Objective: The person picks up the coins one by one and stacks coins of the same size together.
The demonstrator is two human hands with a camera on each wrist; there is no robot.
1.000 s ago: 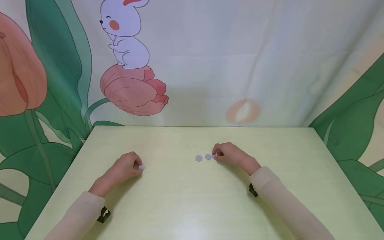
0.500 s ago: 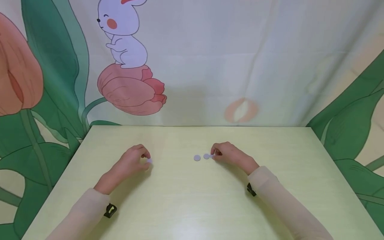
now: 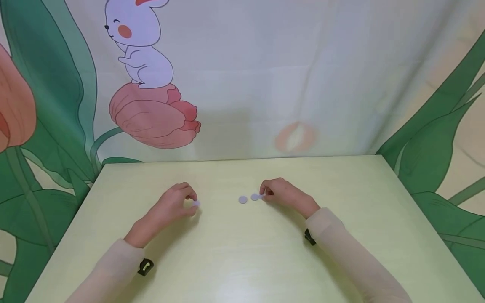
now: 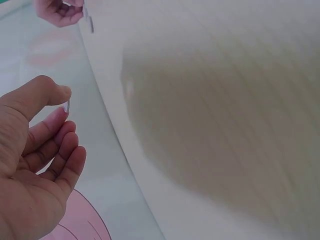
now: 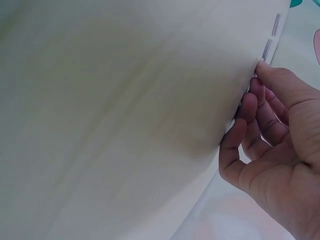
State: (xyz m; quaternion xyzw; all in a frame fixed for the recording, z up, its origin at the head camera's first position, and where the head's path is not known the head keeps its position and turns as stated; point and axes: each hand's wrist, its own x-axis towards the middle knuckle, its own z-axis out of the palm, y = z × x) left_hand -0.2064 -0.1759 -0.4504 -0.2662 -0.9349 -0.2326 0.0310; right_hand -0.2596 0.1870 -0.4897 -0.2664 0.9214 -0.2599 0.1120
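Note:
Small pale round discs lie on a light green table (image 3: pixel 242 252). My left hand (image 3: pixel 192 201) pinches one disc (image 3: pixel 196 203) between thumb and forefinger, just above the table left of centre; the left wrist view shows that disc (image 4: pixel 66 105) edge-on at the thumb tip. Two discs lie flat side by side, a left disc (image 3: pixel 243 200) and a right disc (image 3: pixel 254 197). My right hand (image 3: pixel 264 195) rests on the table just right of them, its curled fingertips pinching a third disc (image 3: pixel 261 196) against the surface. In the right wrist view the two flat discs (image 5: pixel 272 36) lie beyond my thumb.
A curtain (image 3: pixel 303 75) printed with a rabbit, tulips and green leaves hangs right behind the table's far edge. The table's left and right edges run close to my forearms. Black wrist straps (image 3: pixel 145 267) sit on both sleeves.
My left hand has carried its disc to the right, toward the middle of the table. My right hand has stayed by the two flat discs. The head view has shifted slightly.

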